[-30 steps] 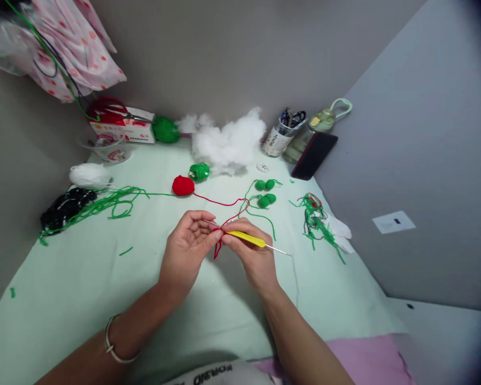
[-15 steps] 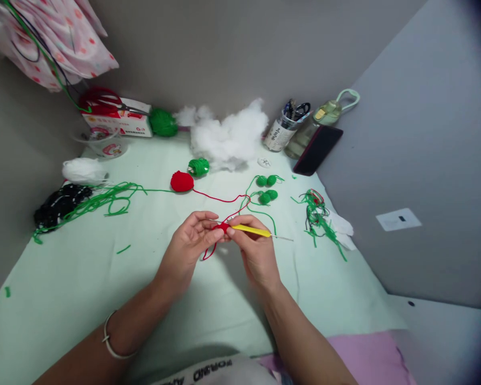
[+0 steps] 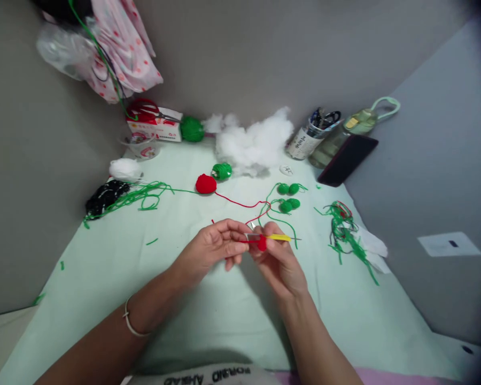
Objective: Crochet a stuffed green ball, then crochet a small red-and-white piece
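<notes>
Centre: left hand (image 3: 210,247) pinching red strand (image 3: 249,241); right hand (image 3: 285,267) closed on small red piece (image 3: 262,244) and yellow-handled hook (image 3: 279,237). Piece looks small, partly worked; remainder unclear. Right of centre: four green balls (image 3: 294,189), apparently formed.

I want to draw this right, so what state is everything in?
Round red yarn ball: wound, strand trailing.
Long green yarn strands: loosely tangled.
Fluffy white stuffing: loose heap.
Flat black rectangular phone: leaning, dark.
Labelled round pen cup: open, filled.
Yellow-handled metal hook: in right hand.
Small red yarn piece: pinched by it.
</notes>
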Tool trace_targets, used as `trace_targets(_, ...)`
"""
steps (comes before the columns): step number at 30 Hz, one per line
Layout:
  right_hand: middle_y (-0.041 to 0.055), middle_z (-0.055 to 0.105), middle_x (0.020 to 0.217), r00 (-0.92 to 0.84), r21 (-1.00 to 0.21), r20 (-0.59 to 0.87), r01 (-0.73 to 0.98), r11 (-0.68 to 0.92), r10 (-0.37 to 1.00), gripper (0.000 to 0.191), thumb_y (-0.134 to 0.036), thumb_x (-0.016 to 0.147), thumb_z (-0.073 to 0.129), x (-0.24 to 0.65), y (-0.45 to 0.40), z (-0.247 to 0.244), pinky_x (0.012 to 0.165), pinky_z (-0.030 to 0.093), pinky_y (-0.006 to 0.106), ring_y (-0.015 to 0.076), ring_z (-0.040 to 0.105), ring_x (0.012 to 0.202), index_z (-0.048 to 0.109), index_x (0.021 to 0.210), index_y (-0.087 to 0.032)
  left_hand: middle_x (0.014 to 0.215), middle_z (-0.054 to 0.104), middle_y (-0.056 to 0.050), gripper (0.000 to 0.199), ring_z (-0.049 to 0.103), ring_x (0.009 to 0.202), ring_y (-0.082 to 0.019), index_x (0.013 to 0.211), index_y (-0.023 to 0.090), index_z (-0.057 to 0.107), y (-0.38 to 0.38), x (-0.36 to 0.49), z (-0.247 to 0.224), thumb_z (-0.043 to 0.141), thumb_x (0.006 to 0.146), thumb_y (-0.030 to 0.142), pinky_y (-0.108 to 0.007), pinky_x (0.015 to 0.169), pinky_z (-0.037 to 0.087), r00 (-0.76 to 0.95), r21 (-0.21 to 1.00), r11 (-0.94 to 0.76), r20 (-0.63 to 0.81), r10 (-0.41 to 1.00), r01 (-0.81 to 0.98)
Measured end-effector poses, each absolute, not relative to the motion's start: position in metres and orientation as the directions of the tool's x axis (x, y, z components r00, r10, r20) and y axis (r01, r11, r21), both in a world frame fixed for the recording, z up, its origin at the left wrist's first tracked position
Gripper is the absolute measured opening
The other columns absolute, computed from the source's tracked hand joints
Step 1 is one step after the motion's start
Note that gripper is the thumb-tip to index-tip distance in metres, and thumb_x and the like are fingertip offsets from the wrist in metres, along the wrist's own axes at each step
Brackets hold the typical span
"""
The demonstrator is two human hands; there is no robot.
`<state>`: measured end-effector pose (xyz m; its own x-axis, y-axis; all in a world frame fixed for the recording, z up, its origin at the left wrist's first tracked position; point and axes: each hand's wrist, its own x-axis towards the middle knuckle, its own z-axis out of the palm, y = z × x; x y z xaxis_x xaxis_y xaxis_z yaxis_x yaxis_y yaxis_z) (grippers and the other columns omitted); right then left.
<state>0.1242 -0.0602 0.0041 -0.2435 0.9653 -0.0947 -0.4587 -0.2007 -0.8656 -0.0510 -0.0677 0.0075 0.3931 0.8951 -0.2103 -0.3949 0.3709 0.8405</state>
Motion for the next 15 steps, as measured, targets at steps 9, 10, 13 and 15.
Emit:
trace_targets(9,-0.0139,0.027,0.031,-0.324,-0.620,0.522,-0.780,0.090,0.789,0.012,-0.041,0.084,0.076,0.161,-0.062,0.012,0.034,0.025,0.022,0.0076,0.016,0.026,0.068,0.075,-0.039,0.095,0.078,-0.007,0.018,0.069,0.088,-0.023,0.090,0.025,0.082,-0.055,-0.144,0.029,0.070,0.089,0.038,-0.029,0.080,0.051,0.415,0.950,0.099,-0.221,0.883,0.296)
trace_targets(10,-0.0134,0.030,0.032,-0.345,-0.616,0.525,-0.784,0.068,0.778,0.013,-0.038,0.083,0.077,0.159,-0.062,0.012,0.033,0.025,0.022,0.0070,0.019,0.026,0.068,0.075,-0.037,0.098,0.077,-0.008,0.014,0.068,0.090,-0.024,0.089,0.025,0.082,-0.047,-0.156,0.027,0.074,0.085,0.036,-0.029,0.081,0.051,0.232,0.935,0.058,-0.147,0.961,0.351)
trace_targets(13,-0.0096,0.033,0.041,-0.423,-0.696,0.416,-0.717,-0.017,0.805,0.024,-0.033,0.078,0.082,0.150,-0.062,0.016,0.031,0.027,0.022,0.0083,0.026,0.031,0.061,0.066,-0.031,0.108,0.073,-0.009,0.027,0.061,0.112,-0.031,0.092,0.024,0.079,-0.015,-0.194,0.017,0.086,0.067,0.026,-0.039,0.103,0.044,-0.273,0.882,0.001,0.145,0.951,0.471)
trace_targets(15,-0.0083,0.031,0.046,-0.449,-0.735,0.356,-0.676,-0.051,0.820,0.031,-0.032,0.076,0.082,0.146,-0.063,0.019,0.031,0.028,0.022,0.0097,0.026,0.036,0.054,0.063,-0.029,0.126,0.066,-0.010,0.042,0.048,0.133,-0.037,0.103,0.024,0.075,0.006,-0.218,0.009,0.085,0.063,0.017,-0.048,0.116,0.031,-0.382,0.881,0.015,0.189,0.905,0.472)
